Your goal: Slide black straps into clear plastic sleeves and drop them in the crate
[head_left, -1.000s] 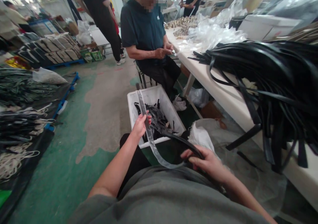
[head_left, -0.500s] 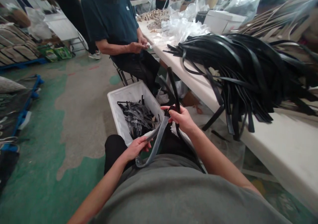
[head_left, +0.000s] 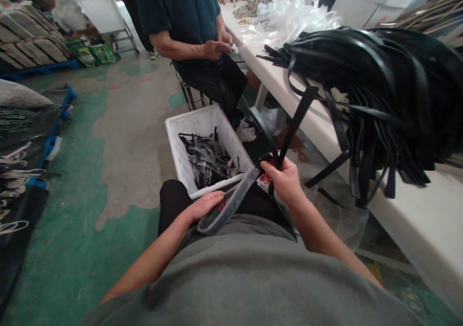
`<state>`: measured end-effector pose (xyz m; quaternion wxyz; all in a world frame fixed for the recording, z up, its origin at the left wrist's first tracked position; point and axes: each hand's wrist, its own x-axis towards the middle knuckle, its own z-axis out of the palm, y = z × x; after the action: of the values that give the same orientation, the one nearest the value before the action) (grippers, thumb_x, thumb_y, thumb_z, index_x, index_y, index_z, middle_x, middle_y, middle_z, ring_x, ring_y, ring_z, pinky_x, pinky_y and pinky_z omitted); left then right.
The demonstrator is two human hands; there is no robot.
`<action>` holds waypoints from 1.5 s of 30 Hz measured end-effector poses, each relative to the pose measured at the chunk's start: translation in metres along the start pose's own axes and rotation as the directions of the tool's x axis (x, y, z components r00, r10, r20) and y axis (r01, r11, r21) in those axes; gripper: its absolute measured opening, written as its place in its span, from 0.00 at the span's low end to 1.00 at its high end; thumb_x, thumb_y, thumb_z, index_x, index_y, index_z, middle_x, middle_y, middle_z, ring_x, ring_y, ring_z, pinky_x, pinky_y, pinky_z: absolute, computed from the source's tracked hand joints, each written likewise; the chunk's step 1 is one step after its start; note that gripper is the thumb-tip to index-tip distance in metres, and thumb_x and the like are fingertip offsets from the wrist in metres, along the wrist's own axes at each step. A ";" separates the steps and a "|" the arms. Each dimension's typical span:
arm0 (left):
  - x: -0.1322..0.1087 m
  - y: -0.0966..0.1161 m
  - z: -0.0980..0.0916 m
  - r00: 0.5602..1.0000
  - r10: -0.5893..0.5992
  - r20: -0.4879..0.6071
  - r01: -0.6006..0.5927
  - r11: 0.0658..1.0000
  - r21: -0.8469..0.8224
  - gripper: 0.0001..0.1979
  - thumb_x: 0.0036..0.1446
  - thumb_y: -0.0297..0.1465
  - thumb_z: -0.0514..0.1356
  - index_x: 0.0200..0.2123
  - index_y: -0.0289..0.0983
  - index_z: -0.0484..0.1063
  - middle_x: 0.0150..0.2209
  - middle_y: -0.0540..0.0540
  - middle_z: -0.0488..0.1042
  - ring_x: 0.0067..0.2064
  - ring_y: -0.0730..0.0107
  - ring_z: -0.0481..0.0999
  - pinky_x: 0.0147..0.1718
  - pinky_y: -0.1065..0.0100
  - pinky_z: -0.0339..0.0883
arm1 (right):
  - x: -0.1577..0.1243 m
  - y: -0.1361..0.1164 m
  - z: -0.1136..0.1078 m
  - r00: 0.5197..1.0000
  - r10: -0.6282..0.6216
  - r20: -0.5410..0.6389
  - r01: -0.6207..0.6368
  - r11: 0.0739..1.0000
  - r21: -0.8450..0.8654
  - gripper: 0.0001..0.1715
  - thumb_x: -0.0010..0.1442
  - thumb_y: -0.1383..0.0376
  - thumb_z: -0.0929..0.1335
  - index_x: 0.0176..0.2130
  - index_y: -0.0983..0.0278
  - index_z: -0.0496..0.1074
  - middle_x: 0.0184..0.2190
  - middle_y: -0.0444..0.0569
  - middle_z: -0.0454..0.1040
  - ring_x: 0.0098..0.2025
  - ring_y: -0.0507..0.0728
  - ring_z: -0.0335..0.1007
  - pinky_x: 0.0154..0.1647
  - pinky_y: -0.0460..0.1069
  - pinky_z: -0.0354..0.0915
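My right hand (head_left: 284,176) is closed around black straps (head_left: 294,123) whose free ends stick up past the fingers. From that hand a strap in a cloudy plastic sleeve (head_left: 235,203) loops down in front of my shirt and back to the left. My left hand (head_left: 206,205) has its fingers closed on the sleeved strap at the loop's left side; the fingertips are partly hidden behind it. Just beyond my hands a white bin (head_left: 173,145) stands on the floor, holding a tangle of black strips and plastic pieces (head_left: 206,159).
A large pile of black straps (head_left: 379,85) hangs over the edge of the white table (head_left: 415,205) at right. A seated person (head_left: 181,22) works beyond the bin. Blue pallets (head_left: 54,123) lie at left.
The view has shifted, so the bin and table sit differently in it. The strap ends above my right hand have spread apart and lean further right. Both hands still hold the strap.
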<state>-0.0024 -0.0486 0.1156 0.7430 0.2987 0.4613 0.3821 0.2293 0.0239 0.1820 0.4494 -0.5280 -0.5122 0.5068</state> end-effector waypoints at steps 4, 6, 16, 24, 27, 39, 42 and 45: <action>0.006 0.033 0.021 0.970 0.089 0.224 -0.110 0.990 0.083 0.17 0.48 0.38 0.68 0.40 0.37 0.78 0.38 0.41 0.78 0.44 0.54 0.75 0.44 0.63 0.66 | -0.009 -0.009 0.007 0.977 -0.033 0.211 0.069 0.984 -0.164 0.14 0.54 0.54 0.69 0.31 0.61 0.66 0.19 0.40 0.69 0.19 0.52 0.66 0.23 0.47 0.64; 0.009 0.048 0.041 0.951 0.161 0.265 -0.231 0.939 0.256 0.15 0.47 0.37 0.69 0.39 0.37 0.77 0.37 0.43 0.77 0.43 0.55 0.75 0.44 0.63 0.65 | -0.014 -0.014 0.011 0.957 -0.080 0.278 0.153 0.956 -0.250 0.12 0.56 0.56 0.68 0.29 0.61 0.65 0.19 0.41 0.69 0.21 0.51 0.65 0.23 0.46 0.62; 0.012 -0.004 0.058 0.936 0.178 0.304 -0.328 0.129 0.936 0.08 0.63 0.31 0.51 0.35 0.37 0.69 0.34 0.45 0.74 0.38 0.62 0.74 0.42 0.63 0.65 | -0.041 -0.016 -0.046 0.974 -0.161 0.162 0.208 0.917 -0.339 0.10 0.58 0.59 0.70 0.32 0.62 0.68 0.22 0.43 0.74 0.23 0.54 0.74 0.24 0.47 0.68; 0.004 -0.017 0.019 0.920 0.012 0.392 -0.292 0.691 0.662 0.15 0.61 0.40 0.52 0.39 0.36 0.71 0.36 0.47 0.74 0.38 0.67 0.71 0.39 0.68 0.65 | -0.047 -0.010 -0.080 0.986 -0.128 -0.107 0.096 0.961 -0.261 0.12 0.56 0.56 0.72 0.31 0.61 0.70 0.21 0.42 0.75 0.21 0.54 0.72 0.23 0.48 0.70; 0.013 -0.017 0.006 0.954 -0.020 0.300 -0.148 0.838 0.526 0.17 0.57 0.44 0.58 0.36 0.35 0.72 0.32 0.48 0.73 0.33 0.70 0.71 0.35 0.69 0.65 | -0.045 -0.013 -0.082 0.993 -0.084 -0.079 0.061 0.963 -0.264 0.13 0.58 0.55 0.70 0.37 0.63 0.74 0.21 0.44 0.75 0.22 0.53 0.72 0.26 0.48 0.70; 0.151 0.128 -0.065 0.760 0.387 -0.522 -0.283 0.920 0.270 0.13 0.62 0.36 0.58 0.46 0.35 0.68 0.39 0.49 0.73 0.34 0.77 0.68 0.32 0.73 0.63 | -0.063 0.007 -0.138 0.986 0.107 -0.127 -0.160 0.818 -0.553 0.21 0.63 0.52 0.63 0.43 0.65 0.73 0.36 0.51 0.80 0.17 0.48 0.63 0.20 0.45 0.61; 0.163 0.123 -0.072 0.697 0.399 -0.596 -0.291 0.917 0.273 0.16 0.62 0.36 0.57 0.52 0.38 0.65 0.49 0.49 0.70 0.41 0.76 0.70 0.35 0.73 0.64 | -0.056 0.034 -0.142 0.968 0.199 -0.151 -0.245 0.635 -0.733 0.18 0.63 0.56 0.63 0.44 0.64 0.75 0.36 0.50 0.80 0.20 0.50 0.67 0.24 0.45 0.61; 0.150 0.083 -0.070 0.784 0.325 -0.529 -0.233 0.944 0.235 0.14 0.59 0.34 0.59 0.49 0.39 0.67 0.47 0.47 0.72 0.40 0.74 0.73 0.35 0.72 0.66 | -0.035 0.074 -0.142 0.927 0.343 -0.149 -0.325 0.543 -0.774 0.19 0.64 0.55 0.62 0.44 0.64 0.75 0.34 0.49 0.80 0.23 0.51 0.70 0.27 0.44 0.62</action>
<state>-0.0485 0.1287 0.0855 0.4836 0.2959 0.6381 0.5210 0.3783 -0.0100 0.1232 0.0617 -0.7532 -0.5763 0.3111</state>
